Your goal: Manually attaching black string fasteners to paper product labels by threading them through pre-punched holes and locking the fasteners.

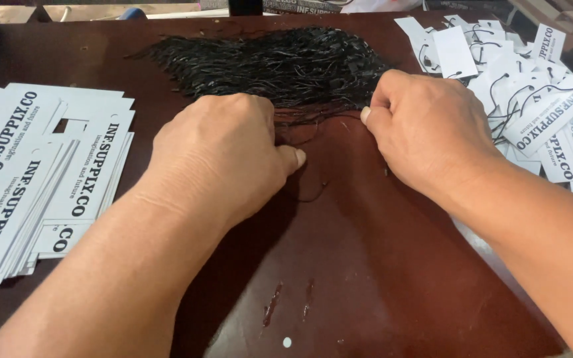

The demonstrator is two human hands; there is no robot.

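Both hands pinch strands at the 6 o'clock edge of the black cord bundle [280, 63]; left hand [223, 156] and right hand [426, 129] are seemingly separating one cord; next: draw it free cleanly.

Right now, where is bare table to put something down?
The dark table is bare near the front edge, between both forearms. Crowded: black string pile ahead of left hand and right hand, flat tags left, strung tags right.
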